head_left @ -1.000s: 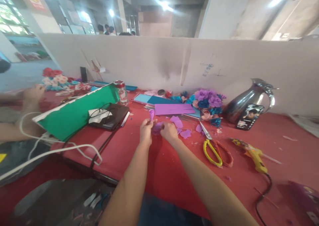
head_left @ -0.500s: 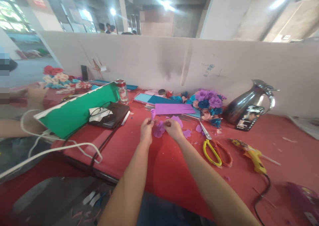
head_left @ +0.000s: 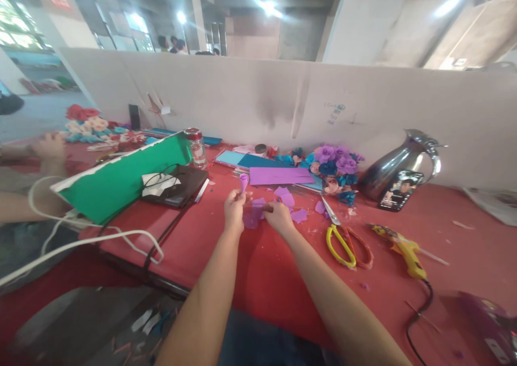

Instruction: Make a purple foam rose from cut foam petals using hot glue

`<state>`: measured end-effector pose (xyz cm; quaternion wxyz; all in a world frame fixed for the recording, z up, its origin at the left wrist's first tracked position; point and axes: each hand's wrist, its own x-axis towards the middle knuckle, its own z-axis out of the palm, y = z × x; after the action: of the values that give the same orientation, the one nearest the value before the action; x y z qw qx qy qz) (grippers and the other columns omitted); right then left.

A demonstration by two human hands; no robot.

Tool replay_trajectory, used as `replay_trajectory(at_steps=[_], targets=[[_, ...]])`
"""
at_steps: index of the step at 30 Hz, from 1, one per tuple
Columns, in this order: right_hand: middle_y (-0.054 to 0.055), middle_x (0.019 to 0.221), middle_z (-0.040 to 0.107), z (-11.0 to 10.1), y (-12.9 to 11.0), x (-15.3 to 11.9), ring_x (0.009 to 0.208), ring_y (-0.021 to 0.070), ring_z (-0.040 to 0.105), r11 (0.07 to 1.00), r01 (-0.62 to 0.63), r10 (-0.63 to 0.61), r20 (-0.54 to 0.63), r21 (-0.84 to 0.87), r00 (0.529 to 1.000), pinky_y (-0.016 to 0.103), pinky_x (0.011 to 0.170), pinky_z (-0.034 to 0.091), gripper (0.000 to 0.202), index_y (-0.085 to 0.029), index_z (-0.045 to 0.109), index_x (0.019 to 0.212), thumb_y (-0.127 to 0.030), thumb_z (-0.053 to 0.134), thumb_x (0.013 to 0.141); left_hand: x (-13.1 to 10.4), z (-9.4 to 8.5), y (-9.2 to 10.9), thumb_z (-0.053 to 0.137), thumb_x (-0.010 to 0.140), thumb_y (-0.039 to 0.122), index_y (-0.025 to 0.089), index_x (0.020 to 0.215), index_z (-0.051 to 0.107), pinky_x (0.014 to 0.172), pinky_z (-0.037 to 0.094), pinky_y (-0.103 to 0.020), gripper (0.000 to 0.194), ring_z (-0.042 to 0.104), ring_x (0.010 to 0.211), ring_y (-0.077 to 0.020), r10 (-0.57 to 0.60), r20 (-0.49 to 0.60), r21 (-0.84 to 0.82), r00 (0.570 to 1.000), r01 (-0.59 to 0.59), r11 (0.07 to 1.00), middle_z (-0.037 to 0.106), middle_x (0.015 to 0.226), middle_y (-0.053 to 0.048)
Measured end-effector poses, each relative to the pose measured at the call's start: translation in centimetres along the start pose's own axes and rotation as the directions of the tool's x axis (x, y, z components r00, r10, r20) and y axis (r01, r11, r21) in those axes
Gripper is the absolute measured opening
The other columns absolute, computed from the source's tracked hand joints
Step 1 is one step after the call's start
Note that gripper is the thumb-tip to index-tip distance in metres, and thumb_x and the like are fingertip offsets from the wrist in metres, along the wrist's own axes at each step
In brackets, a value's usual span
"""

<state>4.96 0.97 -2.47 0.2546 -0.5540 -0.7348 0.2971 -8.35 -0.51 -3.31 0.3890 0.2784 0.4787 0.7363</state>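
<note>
My left hand point(head_left: 234, 211) is closed round the base of a rolled purple paper flower bud point(head_left: 244, 180), held upright with its spiral top showing. Just to the right, my right hand point(head_left: 278, 215) pinches the edge of a purple paper petal point(head_left: 256, 210), slightly blurred. Loose purple petals point(head_left: 286, 197) lie on the red table beyond that hand. Behind them rests a stack of purple paper strips point(head_left: 278, 176). Scissors point(head_left: 338, 239) with one yellow and one red handle lie open to the right.
A yellow glue gun point(head_left: 404, 250) and a steel jug point(head_left: 385, 167) with a phone point(head_left: 399, 191) against it stand right. Finished paper flowers point(head_left: 339, 161) sit behind. Left are a green board point(head_left: 125, 180), a glass jar point(head_left: 197, 149), and another person's hand point(head_left: 50, 148).
The bud has tilted so that its spiral top faces me more. My right hand and the petal have shifted slightly left; the whole view has also drifted a little.
</note>
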Motion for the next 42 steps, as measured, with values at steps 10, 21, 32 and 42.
replay_trajectory(at_steps=[10, 21, 32, 42], targets=[[0.009, 0.108, 0.067, -0.7, -1.0, -1.6, 0.097, 0.0185, 0.063, 0.975, 0.024, -0.026, -0.006, -0.221, 1.0, 0.025, 0.081, 0.045, 0.031, -0.022, 0.07, 0.106, -0.015, 0.051, 0.083, -0.1, -0.7, 0.2, 0.052, 0.076, 0.022, 0.022, 0.067, 0.053, 0.061, 0.035, -0.024, 0.009, 0.047, 0.062, -0.0143, 0.289, 0.027, 0.521, 0.957, -0.26, 0.813, 0.052, 0.063, 0.003], [0.003, 0.096, 0.066, 0.4, -1.8, -6.3, 0.093, 0.0163, 0.059, 0.887, 0.302, -0.259, 0.166, -0.35, 0.952, 0.022, 0.067, 0.041, 0.021, -0.023, 0.07, 0.084, -0.016, 0.05, 0.083, 0.9, -0.8, 0.0, 0.077, 0.053, 0.02, 0.02, 0.046, 0.049, 0.058, 0.032, -0.026, 0.03, 0.048, 0.056, -0.0148, 0.068, 0.278, 0.848, 0.958, -0.278, 0.45, 0.05, 0.054, 0.002], [0.001, 0.073, 0.066, -1.9, -0.1, -4.3, 0.066, 0.0128, 0.06, 0.991, 0.131, -0.134, 0.105, 0.033, 0.985, 0.02, 0.061, 0.041, 0.022, -0.017, 0.065, 0.094, -0.014, 0.05, 0.078, 1.2, -0.9, 0.3, 0.054, 0.079, 0.017, 0.017, 0.082, 0.068, 0.071, 0.042, -0.03, 0.014, 0.061, 0.078, -0.0219, 0.116, 0.169, 0.971, 0.979, -0.185, 0.148, 0.064, 0.095, -0.013], [0.014, 0.101, 0.069, -1.2, -3.0, -3.5, 0.092, 0.0297, 0.067, 0.896, 0.108, 0.006, 0.255, -0.431, 0.967, 0.034, 0.068, 0.047, 0.044, -0.021, 0.058, 0.119, -0.023, 0.05, 0.076, 2.2, -0.8, 0.8, 0.051, 0.085, 0.018, 0.018, 0.084, 0.065, 0.069, 0.042, -0.031, 0.014, 0.06, 0.081, -0.0222, 0.099, 0.246, 0.965, 0.964, -0.254, 0.072, 0.06, 0.099, -0.012]])
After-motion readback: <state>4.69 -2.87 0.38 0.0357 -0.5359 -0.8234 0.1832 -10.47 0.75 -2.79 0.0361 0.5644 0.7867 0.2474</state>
